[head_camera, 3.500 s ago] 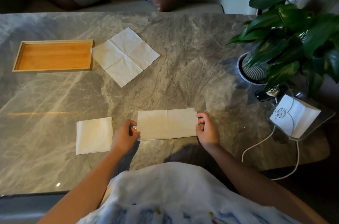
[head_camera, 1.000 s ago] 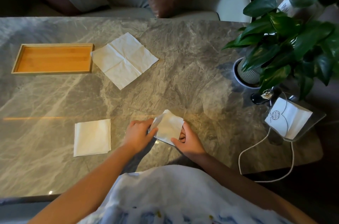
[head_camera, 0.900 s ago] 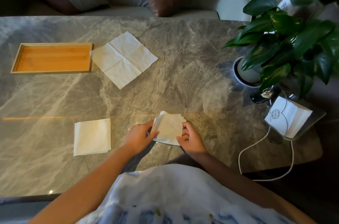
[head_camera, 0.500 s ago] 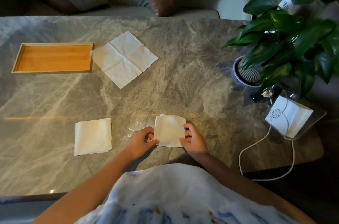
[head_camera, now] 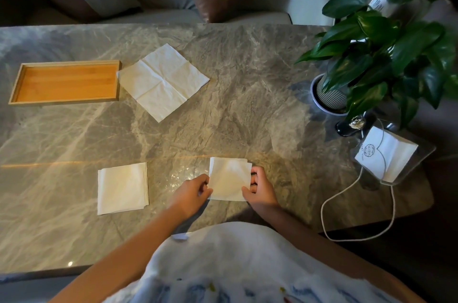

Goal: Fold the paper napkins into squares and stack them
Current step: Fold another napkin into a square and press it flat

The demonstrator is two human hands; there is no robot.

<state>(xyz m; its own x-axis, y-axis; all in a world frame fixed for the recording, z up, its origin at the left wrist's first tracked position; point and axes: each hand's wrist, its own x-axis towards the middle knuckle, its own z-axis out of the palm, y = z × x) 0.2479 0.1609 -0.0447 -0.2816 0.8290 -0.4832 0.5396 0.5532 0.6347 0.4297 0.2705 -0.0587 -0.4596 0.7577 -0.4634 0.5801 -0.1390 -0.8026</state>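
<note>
A white paper napkin folded into a square (head_camera: 229,177) lies flat on the marble table (head_camera: 247,109) near its front edge. My left hand (head_camera: 192,193) pinches its lower left corner. My right hand (head_camera: 260,187) grips its right edge, fingers curled. To the left sits a folded napkin square (head_camera: 122,188), apart from my hands; whether it is one napkin or a stack I cannot tell. Farther back lies an unfolded napkin (head_camera: 162,80) with crossed creases, turned like a diamond.
A shallow wooden tray (head_camera: 65,83) stands at the back left, touching the unfolded napkin's corner. A potted plant (head_camera: 371,54) fills the right side, with a clear holder of white paper (head_camera: 386,153) and a white cable (head_camera: 347,203) beside it. Sofa cushions lie beyond the table.
The long half-folded napkin was folded across into a square, lifted briefly, and now lies flat between my hands. The other napkins and the tray have not moved.
</note>
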